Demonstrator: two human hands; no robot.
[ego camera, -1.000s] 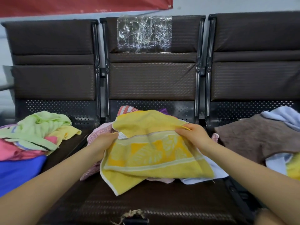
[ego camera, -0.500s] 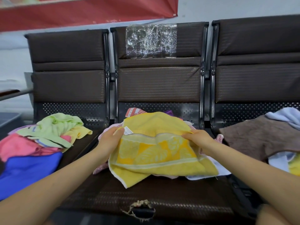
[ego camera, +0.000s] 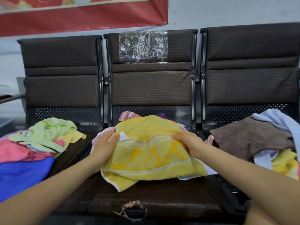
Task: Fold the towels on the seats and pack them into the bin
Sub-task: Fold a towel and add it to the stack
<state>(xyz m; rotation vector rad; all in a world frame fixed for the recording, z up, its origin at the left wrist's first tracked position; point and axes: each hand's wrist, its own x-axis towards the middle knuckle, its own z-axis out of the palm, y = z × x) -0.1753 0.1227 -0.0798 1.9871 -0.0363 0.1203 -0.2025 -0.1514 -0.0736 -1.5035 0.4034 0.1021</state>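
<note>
A yellow towel [ego camera: 151, 158] with an orange patterned band lies on the middle seat [ego camera: 146, 198], on top of a pink towel and a white one. My left hand [ego camera: 105, 145] grips its upper left corner beside a white label. My right hand [ego camera: 188, 143] grips its upper right edge. The towel sags between both hands, with its lower part resting on the seat. No bin is in view.
The left seat holds a heap of green [ego camera: 47, 133], pale yellow, pink and blue [ego camera: 21, 174] towels. On the right seat lie a brown towel [ego camera: 248, 137], a light blue one [ego camera: 279, 120] and a yellow printed one. The middle seat's front edge has a torn hole [ego camera: 131, 208].
The view has tilted up and shifted, showing more wall and banner. Both hands have kept their hold on the yellow towel's top edge and drawn slightly closer to me.
</note>
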